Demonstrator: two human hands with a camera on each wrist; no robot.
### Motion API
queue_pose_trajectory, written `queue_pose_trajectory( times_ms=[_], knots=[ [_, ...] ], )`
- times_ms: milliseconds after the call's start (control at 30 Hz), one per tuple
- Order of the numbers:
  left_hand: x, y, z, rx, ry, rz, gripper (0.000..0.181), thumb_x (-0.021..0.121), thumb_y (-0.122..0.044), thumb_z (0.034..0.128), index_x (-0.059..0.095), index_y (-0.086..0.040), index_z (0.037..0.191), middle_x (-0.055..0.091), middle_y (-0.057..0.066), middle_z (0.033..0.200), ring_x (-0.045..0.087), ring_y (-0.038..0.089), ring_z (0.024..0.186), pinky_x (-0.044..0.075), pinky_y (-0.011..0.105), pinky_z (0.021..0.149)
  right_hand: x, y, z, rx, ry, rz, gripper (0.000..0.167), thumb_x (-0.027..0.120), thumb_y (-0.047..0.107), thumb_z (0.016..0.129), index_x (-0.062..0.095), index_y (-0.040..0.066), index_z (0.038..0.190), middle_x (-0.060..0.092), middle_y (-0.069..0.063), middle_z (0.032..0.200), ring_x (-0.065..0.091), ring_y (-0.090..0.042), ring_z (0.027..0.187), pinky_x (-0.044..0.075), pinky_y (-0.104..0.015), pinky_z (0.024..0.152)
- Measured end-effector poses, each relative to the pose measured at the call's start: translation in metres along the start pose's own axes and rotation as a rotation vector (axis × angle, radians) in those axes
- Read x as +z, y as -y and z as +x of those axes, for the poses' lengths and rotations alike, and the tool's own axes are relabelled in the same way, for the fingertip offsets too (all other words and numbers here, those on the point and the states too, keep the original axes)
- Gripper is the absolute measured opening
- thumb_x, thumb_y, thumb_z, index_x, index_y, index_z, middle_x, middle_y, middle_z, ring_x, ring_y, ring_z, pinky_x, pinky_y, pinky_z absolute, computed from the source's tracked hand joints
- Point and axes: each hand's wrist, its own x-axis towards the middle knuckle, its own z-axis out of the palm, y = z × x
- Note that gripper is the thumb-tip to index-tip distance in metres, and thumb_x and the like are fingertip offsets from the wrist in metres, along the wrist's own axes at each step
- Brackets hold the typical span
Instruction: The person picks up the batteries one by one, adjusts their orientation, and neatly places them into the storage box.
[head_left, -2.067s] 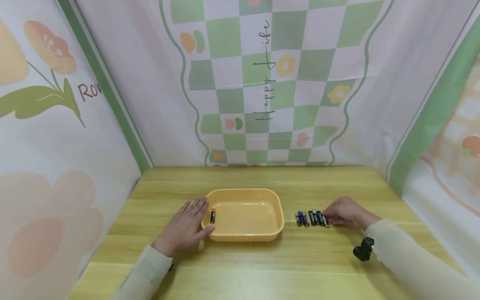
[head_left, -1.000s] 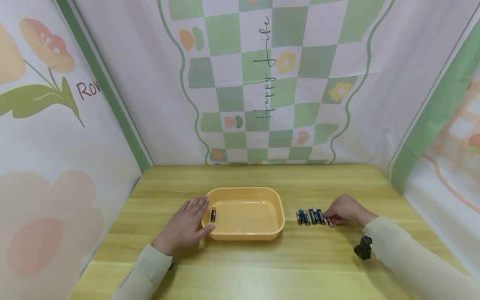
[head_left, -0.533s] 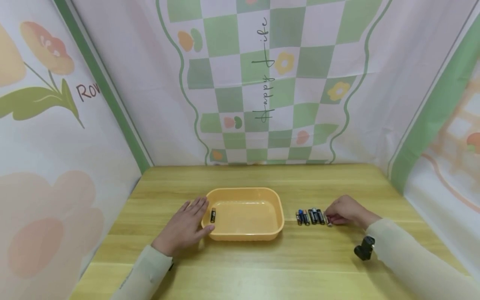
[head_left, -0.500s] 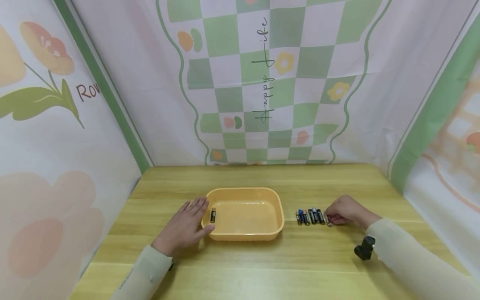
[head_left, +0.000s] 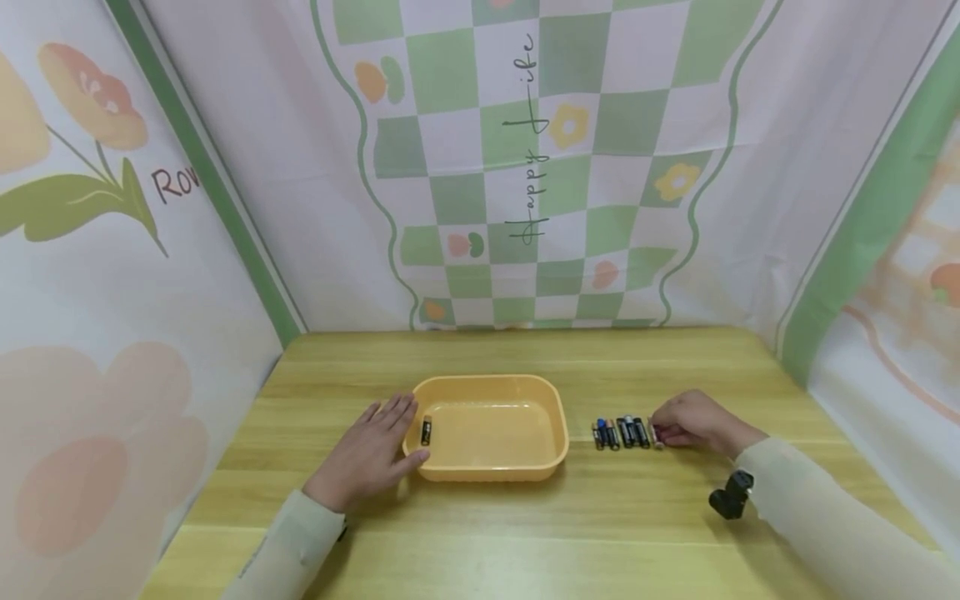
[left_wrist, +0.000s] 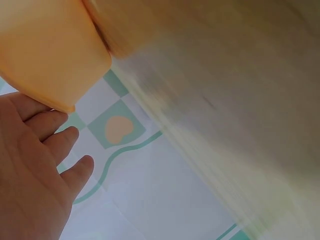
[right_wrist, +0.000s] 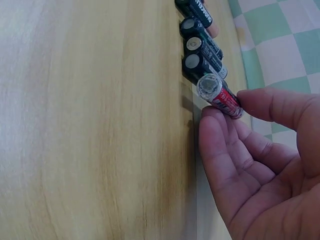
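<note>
A yellow tray [head_left: 487, 477] stands on the table with one black battery [head_left: 426, 431] lying inside near its left wall. My left hand [head_left: 367, 458] rests on the tray's left rim, fingers extended; the left wrist view shows the fingers [left_wrist: 47, 122] at the rim. To the right of the tray several dark batteries [head_left: 628, 432] lie side by side in two groups. At the right end of the row my right hand [head_left: 693, 422] pinches a red and silver battery [right_wrist: 220, 96] between thumb and fingers, seen in the right wrist view beside the dark batteries [right_wrist: 200, 65].
The wooden table [head_left: 480, 542] reaches back to a patterned cloth wall [head_left: 570, 192], with more cloth at the left and right sides. A small black device [head_left: 730, 496] is at the right wrist.
The red and silver battery has shifted slightly and tilted differently in my right hand's pinch at the end of the row. My left hand has stayed on the tray rim.
</note>
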Motion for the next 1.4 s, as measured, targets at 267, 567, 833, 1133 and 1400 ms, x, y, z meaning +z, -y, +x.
queue_pose_trajectory(
  times_ms=[267, 567, 833, 1133, 1400],
  knots=[
    [-0.003, 0.000, 0.000, -0.007, -0.007, -0.014, 0.081, 0.031, -0.061, 0.0996, 0.025, 0.001, 0.151, 0.023, 0.017, 0.157, 0.021, 0.030, 0.144, 0.018, 0.049, 0.116, -0.006, 0.009, -0.002, -0.004, 0.020, 0.045, 0.024, 0.063, 0.005, 0.090, 0.063, -0.015, 0.103, 0.068, -0.011, 0.082, 0.066, -0.019, 0.070, 0.059, -0.035, 0.069],
    [-0.004, -0.001, 0.001, -0.015, 0.035, 0.000, 0.083, 0.029, -0.063, 0.0990, 0.023, 0.001, 0.151, 0.020, 0.016, 0.158, 0.018, 0.029, 0.145, 0.014, 0.046, 0.117, -0.009, 0.012, -0.004, 0.025, 0.039, 0.113, 0.022, 0.063, 0.006, 0.091, 0.062, -0.012, 0.104, 0.068, -0.010, 0.081, 0.067, -0.017, 0.067, 0.059, -0.034, 0.070],
    [-0.001, 0.001, 0.000, -0.008, 0.035, 0.018, 0.084, 0.025, -0.064, 0.0989, 0.022, 0.001, 0.152, 0.020, 0.016, 0.158, 0.018, 0.030, 0.145, 0.014, 0.045, 0.117, -0.008, 0.015, -0.005, 0.034, 0.043, 0.114, 0.023, 0.063, 0.006, 0.092, 0.062, -0.012, 0.105, 0.069, -0.011, 0.083, 0.068, -0.019, 0.070, 0.059, -0.034, 0.070],
    [-0.001, 0.000, 0.001, -0.006, 0.041, 0.031, 0.083, 0.025, -0.064, 0.0990, 0.021, 0.000, 0.152, 0.019, 0.015, 0.158, 0.016, 0.028, 0.145, 0.014, 0.046, 0.117, -0.006, 0.020, -0.006, 0.022, 0.065, 0.138, 0.026, 0.063, 0.006, 0.092, 0.061, -0.015, 0.107, 0.069, -0.011, 0.082, 0.068, -0.018, 0.069, 0.059, -0.034, 0.070],
    [0.000, 0.000, 0.002, -0.006, 0.034, 0.033, 0.083, 0.025, -0.064, 0.0990, 0.022, 0.000, 0.152, 0.019, 0.014, 0.158, 0.017, 0.028, 0.145, 0.014, 0.046, 0.117, -0.004, 0.025, -0.006, 0.010, 0.069, 0.139, 0.032, 0.063, 0.006, 0.092, 0.058, -0.018, 0.111, 0.069, -0.011, 0.083, 0.067, -0.018, 0.069, 0.059, -0.033, 0.070]
  ],
)
